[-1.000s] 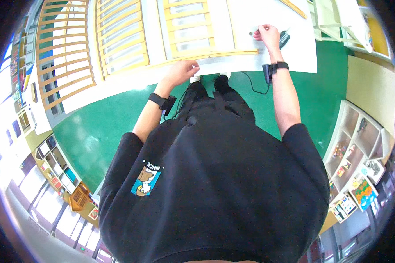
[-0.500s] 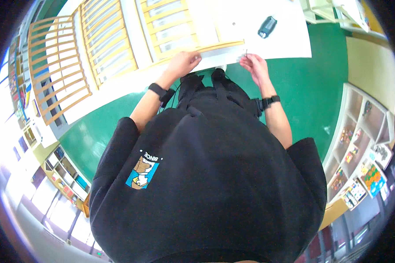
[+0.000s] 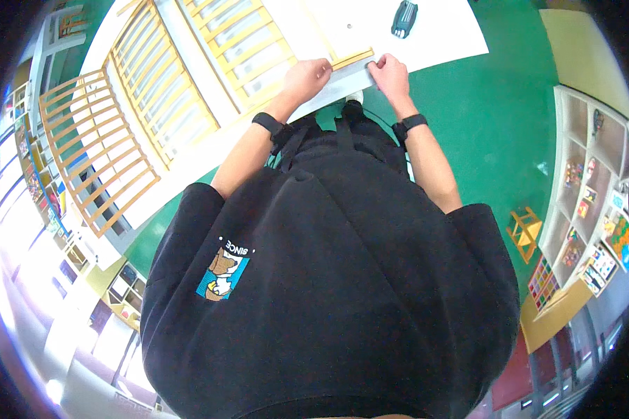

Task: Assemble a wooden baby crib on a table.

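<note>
Several pale wooden slatted panels (image 3: 162,87) lie on a white table (image 3: 447,42). Along the near side of one frame runs a wooden rail (image 3: 353,59). My left hand (image 3: 309,80) is closed over the rail, its curled fingers hiding part of the wood. At the rail's right end is my right hand (image 3: 391,75), thumb and fingers pinched together. Whatever lies between those fingertips is too small to make out. Beyond the right hand, a black folding tool set (image 3: 404,19) rests on the table.
A curved slatted panel (image 3: 94,150) hangs over the table's left edge. Green floor (image 3: 461,140) surrounds the table. To the right stand white shelves (image 3: 583,153) with small items and a small wooden stool (image 3: 525,232). My foot (image 3: 354,105) is just below the table edge.
The view has shifted, so table and panels sit differently. My right hand, with a small thin piece earlier visible at its fingertips, has come to the rail's end. My left hand has moved onto the rail.
</note>
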`<state>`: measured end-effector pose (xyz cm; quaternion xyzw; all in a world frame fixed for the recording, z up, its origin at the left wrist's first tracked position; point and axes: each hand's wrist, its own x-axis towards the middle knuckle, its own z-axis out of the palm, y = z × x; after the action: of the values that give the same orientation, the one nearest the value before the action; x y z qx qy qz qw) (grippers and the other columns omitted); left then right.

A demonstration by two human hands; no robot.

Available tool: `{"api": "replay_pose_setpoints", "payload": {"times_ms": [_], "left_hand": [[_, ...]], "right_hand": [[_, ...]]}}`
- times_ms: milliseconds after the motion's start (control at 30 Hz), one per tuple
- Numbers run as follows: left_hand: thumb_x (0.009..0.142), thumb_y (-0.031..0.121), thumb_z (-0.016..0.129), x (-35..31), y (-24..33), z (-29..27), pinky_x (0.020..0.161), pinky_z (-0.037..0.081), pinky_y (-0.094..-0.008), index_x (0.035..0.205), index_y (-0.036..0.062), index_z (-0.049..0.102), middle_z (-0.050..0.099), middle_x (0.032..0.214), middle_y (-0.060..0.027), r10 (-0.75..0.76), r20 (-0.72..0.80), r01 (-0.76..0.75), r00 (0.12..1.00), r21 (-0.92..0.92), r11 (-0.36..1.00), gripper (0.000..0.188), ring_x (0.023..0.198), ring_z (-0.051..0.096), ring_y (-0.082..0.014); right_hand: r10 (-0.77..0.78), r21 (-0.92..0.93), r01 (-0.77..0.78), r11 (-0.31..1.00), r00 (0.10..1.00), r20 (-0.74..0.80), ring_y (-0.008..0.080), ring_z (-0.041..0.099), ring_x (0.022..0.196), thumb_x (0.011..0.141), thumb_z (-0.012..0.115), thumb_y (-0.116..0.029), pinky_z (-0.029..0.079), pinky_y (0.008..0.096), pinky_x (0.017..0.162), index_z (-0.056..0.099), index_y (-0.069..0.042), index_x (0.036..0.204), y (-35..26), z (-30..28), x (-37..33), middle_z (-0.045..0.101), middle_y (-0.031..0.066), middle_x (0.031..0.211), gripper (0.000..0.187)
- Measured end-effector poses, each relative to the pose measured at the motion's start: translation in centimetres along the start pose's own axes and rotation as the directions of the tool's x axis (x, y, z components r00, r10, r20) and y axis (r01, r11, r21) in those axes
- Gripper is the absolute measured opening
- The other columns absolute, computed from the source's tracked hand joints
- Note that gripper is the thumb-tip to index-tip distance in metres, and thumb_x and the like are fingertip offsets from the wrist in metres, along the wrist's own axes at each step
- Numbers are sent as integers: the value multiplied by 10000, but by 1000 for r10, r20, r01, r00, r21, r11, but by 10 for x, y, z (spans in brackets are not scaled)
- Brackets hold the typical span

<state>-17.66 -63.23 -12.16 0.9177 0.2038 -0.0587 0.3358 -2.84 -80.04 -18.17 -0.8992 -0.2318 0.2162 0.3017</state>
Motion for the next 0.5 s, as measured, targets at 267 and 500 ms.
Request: {"api": "replay_pose_setpoints", "payload": {"times_ms": [267,500], "left_hand": [[858,249,616,13,10,7,678,520,-376,968,107,678,682,874,-95,72,-104,-65,992,68,996,190,749,663,-266],[821,335,670,47,29,34,865,453,-434,1020,117,668,654,931,-79,325,-175,-233,929,406,884,296,867,637,-283]], "right_hand": [[240,488,-378,787,916,321,152,632,561,862,598,-259,512,305,517,679,-12,755,31,-26,-5,653,107,639,281],[238,903,-360,236,922,306,255,706,791,895,552,-52,596,306,684,540,87,997,3,-10,-23,672,221,928,172]]}}
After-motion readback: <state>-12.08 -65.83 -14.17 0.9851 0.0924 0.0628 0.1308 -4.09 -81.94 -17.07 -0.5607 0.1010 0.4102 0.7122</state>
